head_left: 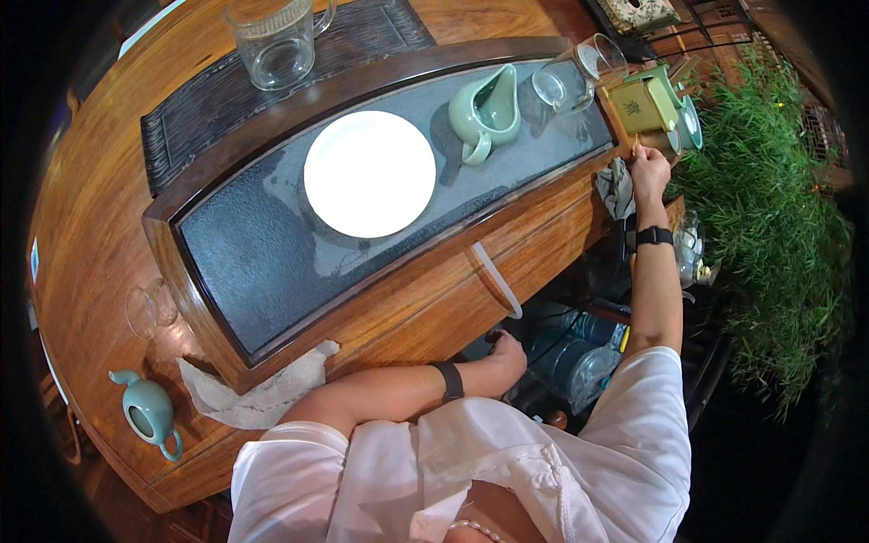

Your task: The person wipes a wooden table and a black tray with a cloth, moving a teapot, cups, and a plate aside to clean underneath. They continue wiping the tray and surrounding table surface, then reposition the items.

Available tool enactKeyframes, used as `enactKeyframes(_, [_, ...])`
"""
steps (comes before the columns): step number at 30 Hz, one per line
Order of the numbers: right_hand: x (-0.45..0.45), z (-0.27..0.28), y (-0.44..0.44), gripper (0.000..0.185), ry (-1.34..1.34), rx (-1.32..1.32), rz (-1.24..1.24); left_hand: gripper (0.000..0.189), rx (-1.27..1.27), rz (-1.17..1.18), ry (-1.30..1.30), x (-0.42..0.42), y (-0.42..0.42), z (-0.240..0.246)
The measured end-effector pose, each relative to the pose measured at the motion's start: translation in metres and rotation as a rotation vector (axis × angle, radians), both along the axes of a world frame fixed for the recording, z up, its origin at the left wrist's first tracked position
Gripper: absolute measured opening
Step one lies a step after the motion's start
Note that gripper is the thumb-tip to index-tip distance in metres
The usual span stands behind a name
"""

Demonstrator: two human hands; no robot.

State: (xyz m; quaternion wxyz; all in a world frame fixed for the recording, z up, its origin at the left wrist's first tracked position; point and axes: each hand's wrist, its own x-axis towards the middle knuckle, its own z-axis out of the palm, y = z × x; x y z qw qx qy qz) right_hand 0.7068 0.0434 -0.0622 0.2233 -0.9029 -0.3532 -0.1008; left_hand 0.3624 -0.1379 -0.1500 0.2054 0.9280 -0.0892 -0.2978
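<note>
My right hand reaches to the right end of the wooden-framed stone tea tray. Its fingers are curled together beside a grey cloth, just below an olive canister; whether they pinch something thin is too small to tell. Low over the table's near edge, close to my body, hangs my left hand with bent fingers, partly turned away. On the tray are an overexposed white round plate, a celadon pitcher and a clear glass vessel with a strainer.
A glass mug stands on a dark runner. Left are a celadon teapot, small glass cups and a pale cloth. A white strip overhangs the near edge. Leafy greenery and a glass kettle are right.
</note>
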Motion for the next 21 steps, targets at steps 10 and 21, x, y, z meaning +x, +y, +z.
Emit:
enactKeyframes(10, [0.020,0.066,-0.166,0.033,-0.911,-0.266,0.543,0.035,0.001,0.025,-0.013,-0.002,-0.003,-0.002])
enactKeyframes(21, [0.036,0.133,-0.382,0.030,-0.671,-0.321,-1.194,0.031,0.000,0.035,0.001,-0.001,0.001,0.004])
